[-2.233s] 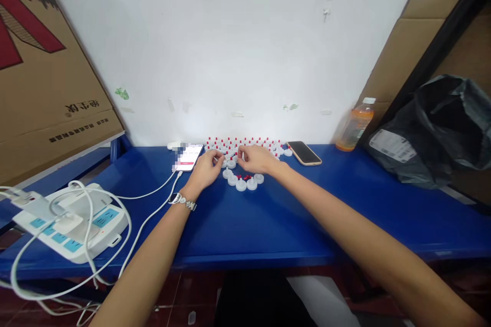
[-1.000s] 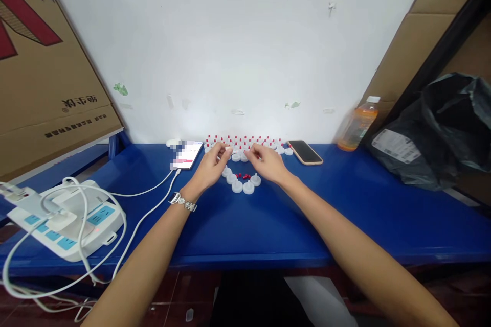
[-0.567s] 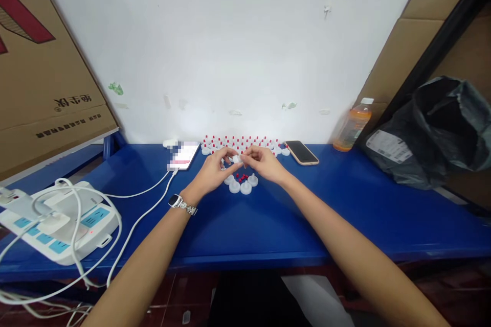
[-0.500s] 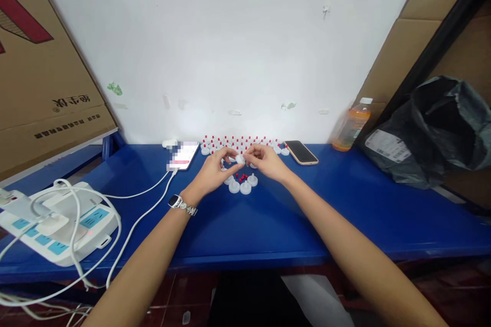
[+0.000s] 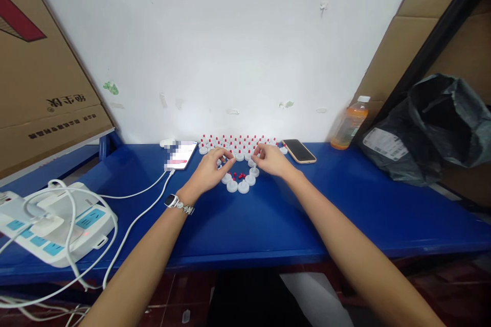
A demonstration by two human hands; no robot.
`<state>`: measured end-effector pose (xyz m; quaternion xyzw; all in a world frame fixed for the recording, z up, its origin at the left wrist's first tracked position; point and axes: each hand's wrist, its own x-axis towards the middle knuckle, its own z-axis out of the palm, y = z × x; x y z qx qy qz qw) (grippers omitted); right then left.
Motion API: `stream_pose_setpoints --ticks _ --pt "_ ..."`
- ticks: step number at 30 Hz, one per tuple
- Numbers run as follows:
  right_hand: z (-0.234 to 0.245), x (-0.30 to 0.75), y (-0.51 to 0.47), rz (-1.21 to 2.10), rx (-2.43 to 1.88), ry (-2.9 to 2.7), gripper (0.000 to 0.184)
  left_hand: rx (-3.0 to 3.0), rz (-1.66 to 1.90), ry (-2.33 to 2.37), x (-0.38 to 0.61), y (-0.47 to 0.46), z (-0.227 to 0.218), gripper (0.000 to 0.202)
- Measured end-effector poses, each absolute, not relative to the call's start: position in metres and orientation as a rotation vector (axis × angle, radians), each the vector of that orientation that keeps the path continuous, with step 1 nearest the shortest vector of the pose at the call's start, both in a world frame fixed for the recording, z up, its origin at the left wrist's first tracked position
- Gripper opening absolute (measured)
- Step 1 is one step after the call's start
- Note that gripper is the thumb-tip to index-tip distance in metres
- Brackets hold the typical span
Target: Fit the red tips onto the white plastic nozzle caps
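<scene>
My left hand (image 5: pixel 213 169) has its thumb and forefinger parted, with nothing seen between them. Beside the white caps, my right hand (image 5: pixel 270 160) is curled, thumb and forefinger slightly apart; its other fingers are partly hidden. Between and behind the hands stand rows of white nozzle caps with red tips (image 5: pixel 240 155). Nearer me, white caps without red tips (image 5: pixel 243 187) form a loose ring, partly covered by both hands. Several small loose red tips (image 5: pixel 241 176) lie inside that ring.
A lit phone (image 5: pixel 181 155) on a cable lies left, a dark phone (image 5: pixel 299 150) right. An orange drink bottle (image 5: pixel 350 123) and a black plastic bag (image 5: pixel 402 153) stand farther right. A power strip (image 5: pixel 76 237) with tangled white cables occupies the left of the blue table (image 5: pixel 264 230).
The white cap held between both hands has been let go; a red-tipped cap now stands at the front of the rows. My hands have moved apart, and the view has shifted slightly.
</scene>
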<state>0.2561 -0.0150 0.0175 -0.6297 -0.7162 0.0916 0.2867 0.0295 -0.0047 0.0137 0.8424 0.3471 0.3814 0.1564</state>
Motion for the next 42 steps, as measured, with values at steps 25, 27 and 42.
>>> stream_pose_setpoints --ticks 25,27,42 --pt "0.018 0.207 -0.027 0.707 -1.025 -1.634 0.044 2.488 1.233 0.828 0.037 -0.019 0.019 0.035" --pt "0.02 0.206 -0.028 0.824 -1.009 -1.568 0.046 2.531 1.246 0.816 0.037 -0.021 0.019 0.035" --pt "0.03 0.218 -0.03 0.548 -1.128 -1.637 0.052 1.613 1.049 0.827 0.052 -0.012 0.017 0.054"
